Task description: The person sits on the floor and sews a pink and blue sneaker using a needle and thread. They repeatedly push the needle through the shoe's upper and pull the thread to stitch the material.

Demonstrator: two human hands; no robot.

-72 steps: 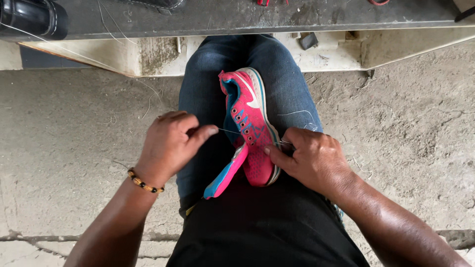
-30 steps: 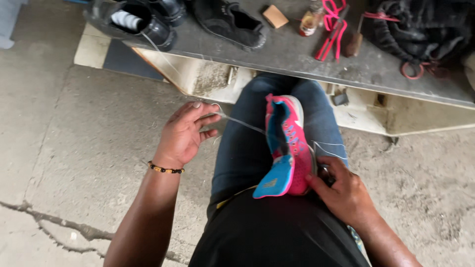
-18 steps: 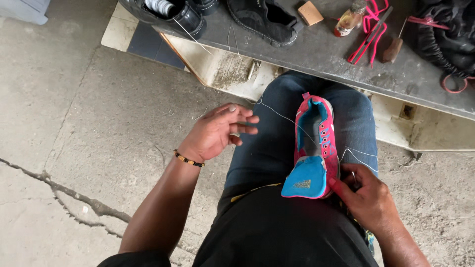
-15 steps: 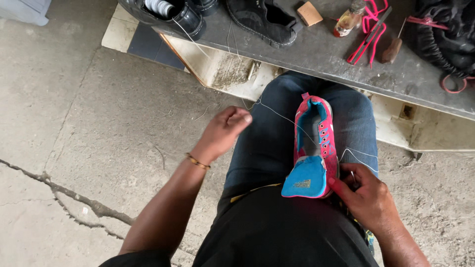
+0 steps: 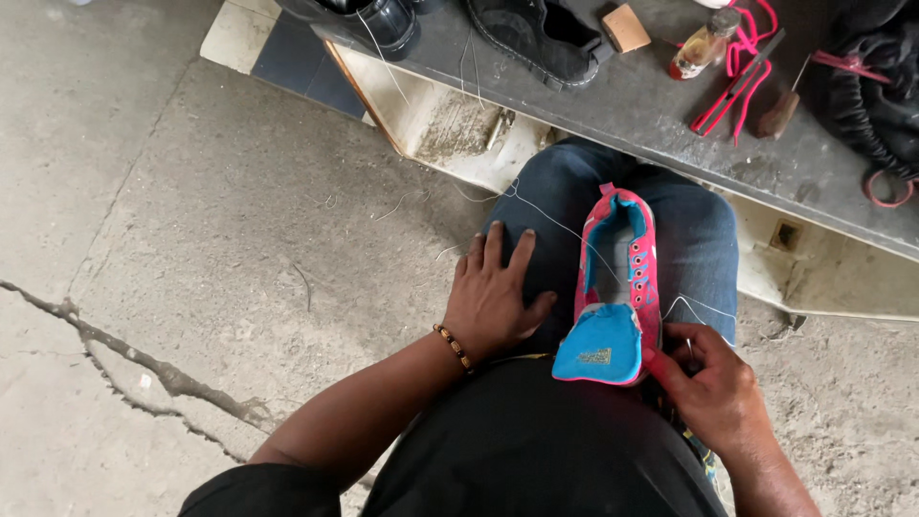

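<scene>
Right grip (image 5: 713,383) clamped on pink sneaker (image 5: 617,287), long axis down the lap, toe away; left grip (image 5: 493,297) spread flat on thigh (image 5: 546,220).

Bare concrete floor (image 5: 191,239) at 9 o'clock gives open passage. At 12 o'clock, the bench (image 5: 670,115) carrying black shoes (image 5: 536,33), a bottle (image 5: 704,48) and tools blocks passage.

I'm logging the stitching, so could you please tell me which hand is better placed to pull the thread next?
Probably the right hand: it touches the pink shoe where the thread loops. The left hand lies flat on the thigh.
</scene>
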